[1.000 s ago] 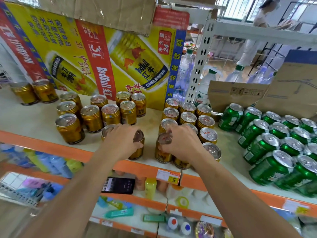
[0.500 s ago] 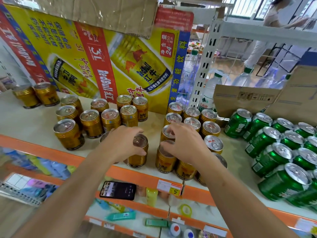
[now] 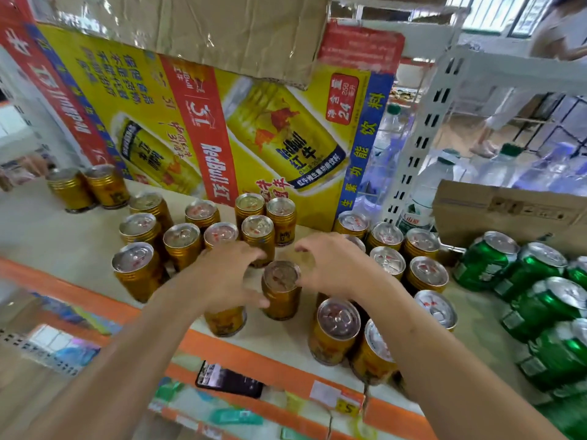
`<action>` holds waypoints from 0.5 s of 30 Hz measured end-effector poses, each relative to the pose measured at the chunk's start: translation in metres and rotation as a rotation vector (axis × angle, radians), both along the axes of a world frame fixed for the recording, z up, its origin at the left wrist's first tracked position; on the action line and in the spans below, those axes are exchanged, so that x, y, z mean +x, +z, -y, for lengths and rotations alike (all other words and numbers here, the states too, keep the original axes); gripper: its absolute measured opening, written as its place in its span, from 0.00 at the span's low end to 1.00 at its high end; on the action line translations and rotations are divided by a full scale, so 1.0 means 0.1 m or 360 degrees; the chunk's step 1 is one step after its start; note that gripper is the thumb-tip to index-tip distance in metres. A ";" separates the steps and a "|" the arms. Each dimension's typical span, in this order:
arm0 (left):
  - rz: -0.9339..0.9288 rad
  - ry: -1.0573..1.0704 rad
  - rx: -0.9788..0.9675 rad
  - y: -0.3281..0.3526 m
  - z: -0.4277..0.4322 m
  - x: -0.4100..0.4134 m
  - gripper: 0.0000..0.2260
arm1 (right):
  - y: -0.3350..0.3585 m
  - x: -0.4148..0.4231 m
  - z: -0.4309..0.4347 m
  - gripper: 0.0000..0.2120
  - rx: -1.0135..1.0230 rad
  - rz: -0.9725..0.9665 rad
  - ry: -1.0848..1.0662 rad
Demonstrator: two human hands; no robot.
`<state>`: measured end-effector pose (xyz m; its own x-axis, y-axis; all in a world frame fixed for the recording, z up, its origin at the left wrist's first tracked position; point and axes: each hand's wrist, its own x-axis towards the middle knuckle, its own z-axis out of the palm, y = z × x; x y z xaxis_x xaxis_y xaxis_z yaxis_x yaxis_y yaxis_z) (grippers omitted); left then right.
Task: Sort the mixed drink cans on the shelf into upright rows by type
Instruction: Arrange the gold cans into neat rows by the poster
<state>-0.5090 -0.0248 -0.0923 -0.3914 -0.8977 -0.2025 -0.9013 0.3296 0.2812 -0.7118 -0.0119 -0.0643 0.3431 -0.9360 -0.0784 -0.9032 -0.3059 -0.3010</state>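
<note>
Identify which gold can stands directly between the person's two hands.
The gold can with the shaded top, framed by the left hand and right hand; the others stand outside, behind or beneath them.
</note>
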 end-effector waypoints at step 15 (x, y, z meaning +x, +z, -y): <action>0.0169 -0.0485 -0.0055 0.12 0.51 0.12 0.12 | 0.01 0.45 0.35 0.21 0.0007 -0.0249 -0.0542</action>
<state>-0.4971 -0.0755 -0.0805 -0.6217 -0.7494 -0.2278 -0.7832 0.5967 0.1749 -0.6666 -0.0471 -0.0628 -0.0045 -0.9939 -0.1098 -0.9882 0.0213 -0.1517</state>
